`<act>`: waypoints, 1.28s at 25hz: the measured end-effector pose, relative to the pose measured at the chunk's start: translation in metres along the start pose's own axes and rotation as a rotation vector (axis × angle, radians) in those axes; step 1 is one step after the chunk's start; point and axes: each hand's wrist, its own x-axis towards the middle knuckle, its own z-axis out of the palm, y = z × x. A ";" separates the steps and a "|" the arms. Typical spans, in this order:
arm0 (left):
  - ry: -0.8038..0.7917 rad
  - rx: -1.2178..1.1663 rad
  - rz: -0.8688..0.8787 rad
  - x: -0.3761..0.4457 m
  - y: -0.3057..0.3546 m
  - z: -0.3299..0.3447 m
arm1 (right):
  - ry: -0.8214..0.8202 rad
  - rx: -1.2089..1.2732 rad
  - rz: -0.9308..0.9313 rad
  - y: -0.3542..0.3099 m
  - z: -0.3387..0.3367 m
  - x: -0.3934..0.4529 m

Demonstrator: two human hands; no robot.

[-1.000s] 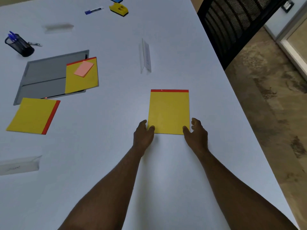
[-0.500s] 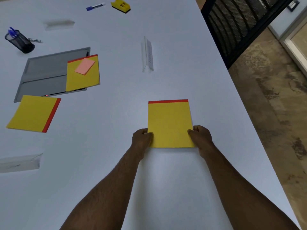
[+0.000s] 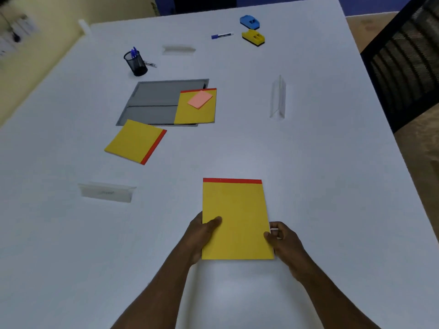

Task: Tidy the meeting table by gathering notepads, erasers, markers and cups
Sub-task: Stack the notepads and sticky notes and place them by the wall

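Observation:
A yellow notepad with a red top strip (image 3: 235,217) is held near me over the white table (image 3: 308,162). My left hand (image 3: 202,233) grips its left edge with the thumb on top. My right hand (image 3: 282,238) grips its right edge. A second yellow notepad (image 3: 135,141) lies tilted at the left. A third one (image 3: 194,112) rests partly on a grey panel (image 3: 152,100), with a pink sticky pad (image 3: 200,99) on it. Far across lie a blue marker (image 3: 222,35), a yellow eraser (image 3: 253,37) and a blue eraser (image 3: 249,21).
A black mesh pen cup (image 3: 135,62) with blue pens stands at the far left. Clear acrylic name stands sit at the right (image 3: 278,97), the near left (image 3: 107,192) and the far middle (image 3: 178,49). A black chair (image 3: 403,62) borders the table's right edge.
Both hands have closed on the near notepad and drawn it toward me, lifting its near end. My view has tilted up, showing more of the far table.

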 end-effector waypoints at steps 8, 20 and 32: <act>0.077 -0.220 0.138 -0.022 -0.004 -0.130 | -0.086 -0.146 -0.078 -0.054 0.115 0.008; 0.031 -0.240 0.013 0.036 -0.015 -0.228 | 0.052 -0.567 -0.328 -0.178 0.236 0.145; 0.252 0.283 0.116 0.107 0.009 -0.208 | -0.105 -1.057 -0.520 -0.262 0.332 0.298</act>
